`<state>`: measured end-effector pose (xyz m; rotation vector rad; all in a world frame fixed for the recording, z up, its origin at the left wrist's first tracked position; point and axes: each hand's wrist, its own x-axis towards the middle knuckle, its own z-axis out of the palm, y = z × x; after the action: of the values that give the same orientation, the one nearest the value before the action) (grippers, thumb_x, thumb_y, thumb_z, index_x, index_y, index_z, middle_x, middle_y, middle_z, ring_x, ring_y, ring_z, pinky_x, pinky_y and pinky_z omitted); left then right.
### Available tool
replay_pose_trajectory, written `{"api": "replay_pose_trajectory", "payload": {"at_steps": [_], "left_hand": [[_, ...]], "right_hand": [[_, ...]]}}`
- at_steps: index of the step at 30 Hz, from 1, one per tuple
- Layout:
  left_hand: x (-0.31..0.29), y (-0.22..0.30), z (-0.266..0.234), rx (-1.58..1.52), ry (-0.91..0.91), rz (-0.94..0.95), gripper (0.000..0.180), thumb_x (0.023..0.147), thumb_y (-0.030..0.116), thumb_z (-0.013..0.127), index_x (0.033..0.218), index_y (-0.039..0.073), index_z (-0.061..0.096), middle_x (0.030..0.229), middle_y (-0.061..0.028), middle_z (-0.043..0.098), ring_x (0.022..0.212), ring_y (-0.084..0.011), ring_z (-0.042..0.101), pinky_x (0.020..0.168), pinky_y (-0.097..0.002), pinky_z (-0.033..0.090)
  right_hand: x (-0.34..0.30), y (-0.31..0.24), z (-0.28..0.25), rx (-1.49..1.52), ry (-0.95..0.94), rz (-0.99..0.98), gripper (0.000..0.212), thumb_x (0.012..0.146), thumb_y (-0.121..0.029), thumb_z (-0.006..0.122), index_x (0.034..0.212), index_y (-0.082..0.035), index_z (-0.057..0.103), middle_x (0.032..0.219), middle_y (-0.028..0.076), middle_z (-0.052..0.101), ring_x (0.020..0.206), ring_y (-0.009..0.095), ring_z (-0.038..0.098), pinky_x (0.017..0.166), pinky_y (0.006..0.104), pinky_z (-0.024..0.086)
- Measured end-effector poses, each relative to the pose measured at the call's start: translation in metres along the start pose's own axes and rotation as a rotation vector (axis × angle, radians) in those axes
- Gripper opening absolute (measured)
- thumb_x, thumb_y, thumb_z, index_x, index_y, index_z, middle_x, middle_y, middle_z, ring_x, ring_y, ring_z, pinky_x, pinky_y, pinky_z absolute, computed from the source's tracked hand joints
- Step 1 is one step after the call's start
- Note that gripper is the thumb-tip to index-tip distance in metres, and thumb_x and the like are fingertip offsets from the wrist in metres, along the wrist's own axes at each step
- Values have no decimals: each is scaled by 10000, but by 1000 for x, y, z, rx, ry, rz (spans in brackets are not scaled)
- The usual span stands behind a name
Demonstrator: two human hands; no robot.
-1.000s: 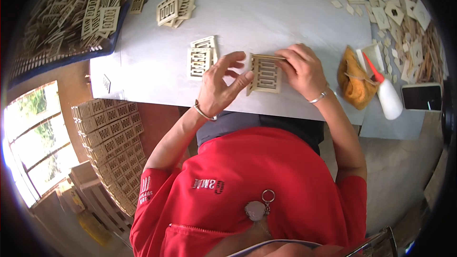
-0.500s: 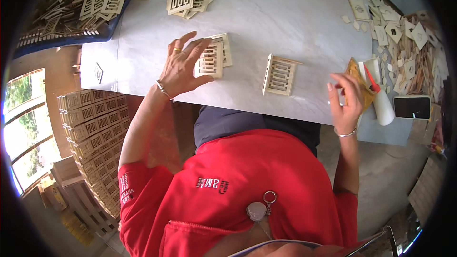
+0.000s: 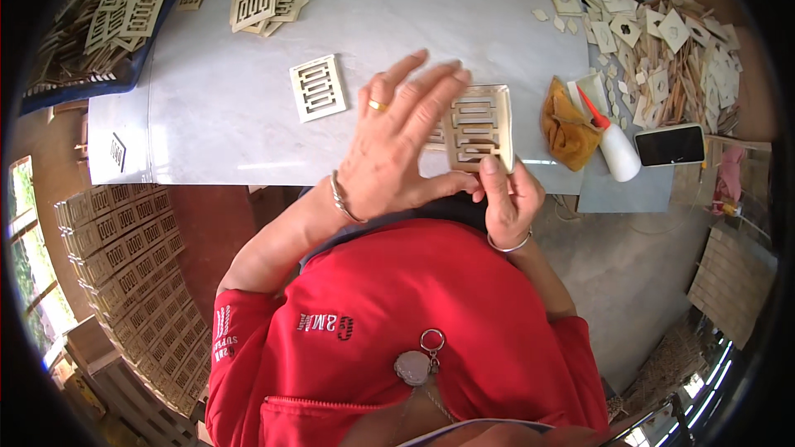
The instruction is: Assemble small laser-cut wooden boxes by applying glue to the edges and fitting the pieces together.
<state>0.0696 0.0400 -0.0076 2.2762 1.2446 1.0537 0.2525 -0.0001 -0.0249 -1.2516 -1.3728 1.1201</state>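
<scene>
A pale wooden lattice panel (image 3: 478,126) with slotted cut-outs stands between my hands near the table's front edge. My left hand (image 3: 396,136) spans its left side, fingertips by the top edge and thumb by the bottom. My right hand (image 3: 510,200) pinches the lower right corner, where a thin wooden side piece (image 3: 507,128) runs along the panel. Part of another slotted piece shows behind my left fingers; how the pieces join is hidden. Left of my left hand, a single lattice panel (image 3: 318,88) lies flat on the table.
On the grey table (image 3: 199,116), several panels (image 3: 269,4) are stacked at the back. A blue crate (image 3: 141,58) of panels is far left. To the right lie a mustard cloth (image 3: 570,126), a white bottle (image 3: 617,153) with red nozzle, a phone (image 3: 669,146) and loose wooden pieces (image 3: 675,50).
My left hand has moved right from the two overlapping panels, leaving one behind. My right hand has come left from beside the mustard cloth and gripped the panel's corner. The view has shifted right.
</scene>
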Motion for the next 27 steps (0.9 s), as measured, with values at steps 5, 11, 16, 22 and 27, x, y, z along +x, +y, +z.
{"api": "replay_pose_trajectory", "payload": {"at_steps": [5,11,16,22,27], "left_hand": [[4,-37,13,-326,96,-493,704,770,440,699,1263,-2,456,1214,-176,510,1117,-294,508,852,-381,463],[5,-44,34,-305,-61,-574,447,878,364,607,1108,-20,595,1035,-137,613,856,-216,622,731,-309,502],[4,-41,39,-287,-21,-555,400,902,361,578,1053,-5,635,945,-114,615,784,-188,601,674,-291,475],[3,-43,41,-313,7,-601,377,919,347,563,1032,-2,649,913,-105,614,750,-174,585,657,-285,464],[3,-43,44,-276,6,-618,321,909,299,583,1010,4,658,914,-103,618,735,-174,579,659,-280,464]], "right_hand": [[8,27,-19,-59,105,123,188,925,-141,568,899,43,596,663,39,580,520,70,531,443,201,404],[6,36,-17,-102,95,12,161,912,-114,577,881,43,601,707,70,615,519,86,555,455,219,426],[11,42,-25,-234,119,34,168,901,-107,588,797,24,578,647,66,600,495,96,551,437,229,423],[16,57,-16,-530,65,-139,194,829,-95,653,713,-6,524,535,102,485,399,207,476,400,312,370],[18,51,-12,-573,36,-144,228,823,-84,648,685,-15,480,539,105,483,411,224,480,407,319,375]]}}
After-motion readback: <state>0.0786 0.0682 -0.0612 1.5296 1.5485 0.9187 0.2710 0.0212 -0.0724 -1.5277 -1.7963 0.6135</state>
